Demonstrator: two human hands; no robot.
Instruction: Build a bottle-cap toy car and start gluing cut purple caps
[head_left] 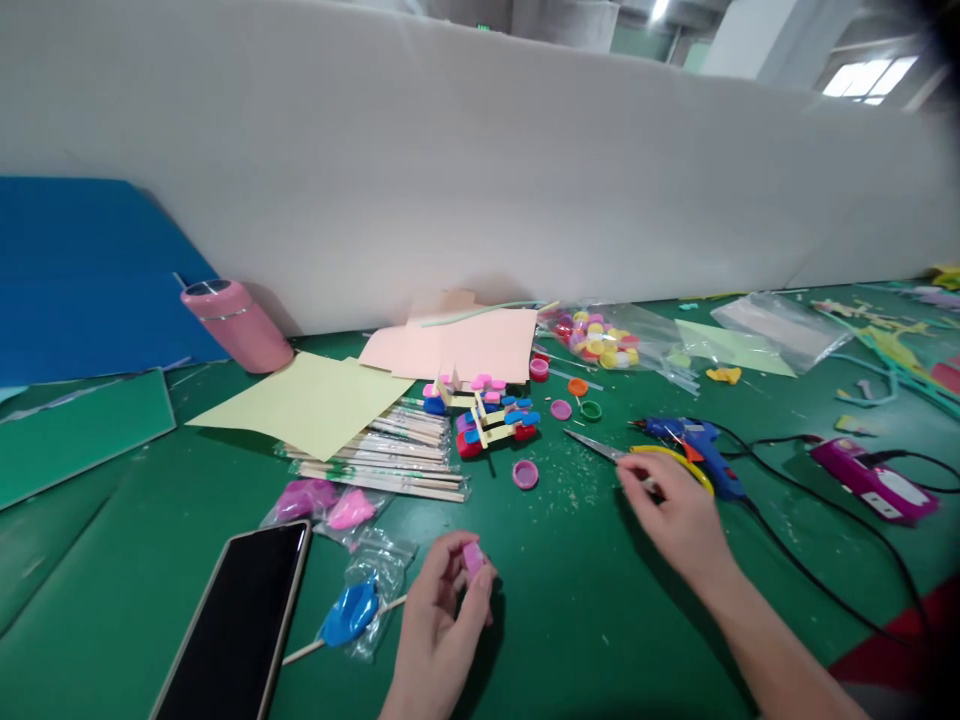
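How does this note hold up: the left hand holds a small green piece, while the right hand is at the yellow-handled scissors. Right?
Not quite: the small piece in the left hand is pinkish-purple, not green, as the head view shows. The right hand is indeed at the yellow-handled scissors.

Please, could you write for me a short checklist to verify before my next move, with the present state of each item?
1. Pink piece held by the left hand: ok.
2. Scissors firmly held by the right hand: cannot tell; the hand covers part of them.
3. Glue gun cool: cannot tell.
4. Phone apart from both hands: ok.
5. Sticks fully uncovered: not ok; yellow paper overlaps them.
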